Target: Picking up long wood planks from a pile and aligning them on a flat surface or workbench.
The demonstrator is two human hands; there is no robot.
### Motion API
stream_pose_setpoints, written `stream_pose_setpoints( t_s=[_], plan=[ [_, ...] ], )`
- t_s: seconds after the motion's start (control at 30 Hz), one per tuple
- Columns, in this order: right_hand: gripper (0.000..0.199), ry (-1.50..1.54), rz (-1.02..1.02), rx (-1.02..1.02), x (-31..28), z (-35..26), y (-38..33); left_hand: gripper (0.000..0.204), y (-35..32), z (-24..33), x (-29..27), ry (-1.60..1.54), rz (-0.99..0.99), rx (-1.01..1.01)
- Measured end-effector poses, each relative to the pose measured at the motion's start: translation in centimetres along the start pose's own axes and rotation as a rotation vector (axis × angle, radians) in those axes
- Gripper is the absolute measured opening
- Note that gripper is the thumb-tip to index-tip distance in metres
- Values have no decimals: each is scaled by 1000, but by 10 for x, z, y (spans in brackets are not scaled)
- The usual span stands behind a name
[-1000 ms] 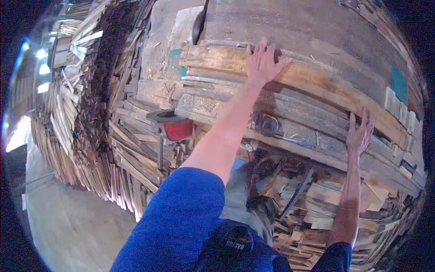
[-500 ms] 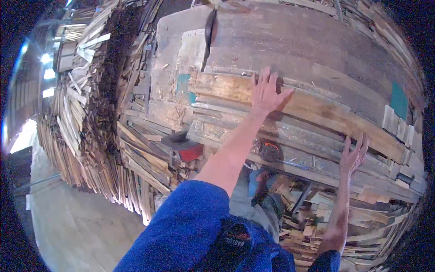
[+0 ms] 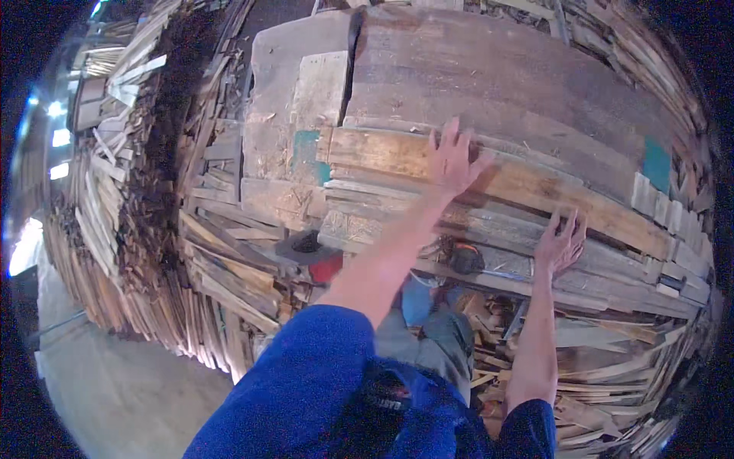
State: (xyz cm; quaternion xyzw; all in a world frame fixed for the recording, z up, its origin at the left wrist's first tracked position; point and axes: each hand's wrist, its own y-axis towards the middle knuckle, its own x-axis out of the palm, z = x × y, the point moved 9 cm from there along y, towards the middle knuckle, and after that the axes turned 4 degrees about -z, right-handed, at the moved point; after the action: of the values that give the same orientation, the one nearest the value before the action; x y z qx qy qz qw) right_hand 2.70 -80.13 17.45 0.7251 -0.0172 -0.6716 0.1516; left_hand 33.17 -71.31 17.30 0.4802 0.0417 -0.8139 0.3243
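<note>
Both hands, left [image 3: 453, 157] and right [image 3: 560, 245], press spread-open, gripping nothing, on the left-to-right plank [image 3: 527, 187].

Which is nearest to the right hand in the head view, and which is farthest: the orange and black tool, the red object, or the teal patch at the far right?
From the right hand:
1. Orange and black tool, just left.
2. Teal patch, upper right.
3. Red object, far left.

Blue sleeves [image 3: 298, 382], weathered grey-brown planks [image 3: 489, 84], one tan board [image 3: 505, 180] with a teal patch [image 3: 308, 145], red tool [image 3: 327, 268].
</note>
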Motion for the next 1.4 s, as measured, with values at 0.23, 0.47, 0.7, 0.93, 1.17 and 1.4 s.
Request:
stream_pose_setpoints(
  t_s=[0.23,0.47,0.7,0.93,1.17,1.4],
  plan=[
    [53,51,-10,0,17,2,-1,43,-36,-163,-101,96,129,-460],
    [51,77,3,-24,9,-14,3,47,-61,-292,-161,224,80,-595],
    [53,28,-164,81,25,-5,0,32,-56,-325,-132,30,-142,-663],
    [53,116,-93,103,0,4,-5,26,-73,-323,-154,-228,-135,-718],
    [54,150,-19,118,-9,8,14,24,-68,-303,-148,-138,-8,-610],
    [54,119,-87,142,-11,10,18,21,-89,-317,-124,-460,-16,-852]
  ],
)
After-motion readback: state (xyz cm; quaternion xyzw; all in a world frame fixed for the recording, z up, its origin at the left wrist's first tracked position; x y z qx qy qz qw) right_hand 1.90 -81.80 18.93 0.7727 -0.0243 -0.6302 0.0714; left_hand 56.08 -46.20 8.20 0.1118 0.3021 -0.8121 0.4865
